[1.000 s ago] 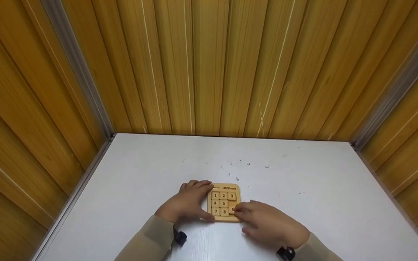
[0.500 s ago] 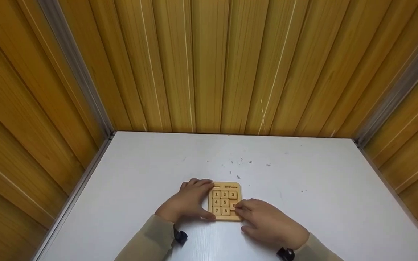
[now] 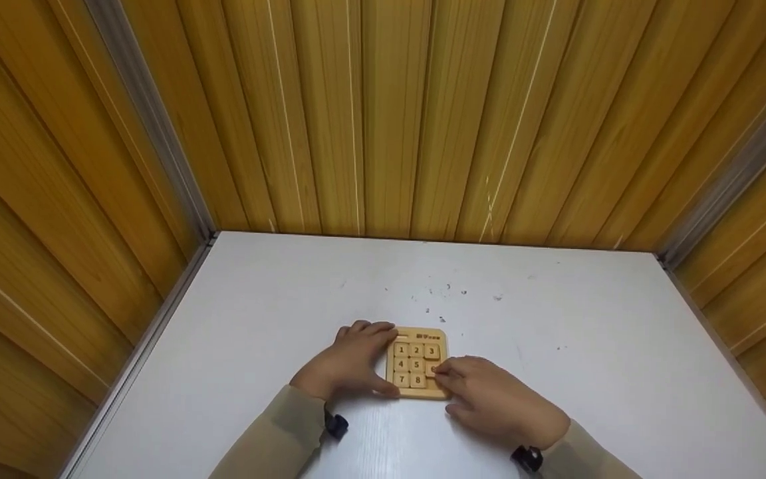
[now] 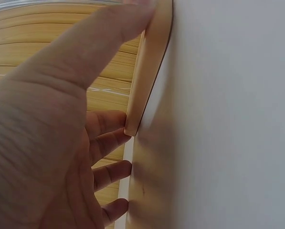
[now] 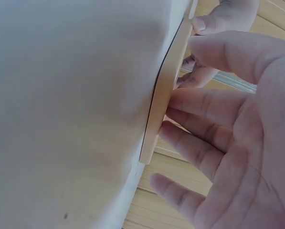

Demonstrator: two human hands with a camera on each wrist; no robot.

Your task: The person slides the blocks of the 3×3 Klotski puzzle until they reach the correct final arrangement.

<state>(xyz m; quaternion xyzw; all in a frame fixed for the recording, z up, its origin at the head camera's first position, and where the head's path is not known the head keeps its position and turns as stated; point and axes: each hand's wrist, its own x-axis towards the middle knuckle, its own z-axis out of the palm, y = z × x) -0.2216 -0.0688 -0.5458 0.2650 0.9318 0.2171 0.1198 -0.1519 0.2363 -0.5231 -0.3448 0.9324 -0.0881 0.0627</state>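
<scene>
On the white table lies a wooden number slide puzzle (image 3: 416, 394), tiles 1 to 3 along its top row, 4 and 5 below, then 7 and 8. My left hand (image 3: 352, 359) grips its left side, thumb at the near corner and index finger at the far one. The left wrist view shows the thumb over the puzzle's edge (image 4: 144, 76), other fingers spread. Fingertips of my right hand (image 3: 499, 398) touch the 6 tile (image 3: 429, 369) in the right column, partly covering it. A gap shows below that tile. The right wrist view has these fingers extended against the puzzle (image 5: 163, 95).
The white table (image 3: 276, 286) has small dark scuffs beyond the puzzle. Wood-patterned panels (image 3: 383, 120) wall it in at the back and both sides, with grey metal posts (image 3: 163, 126) at the corners.
The 6 tile has slid from the bottom row up to the middle row under my right fingertips. My left hand keeps its hold on the puzzle.
</scene>
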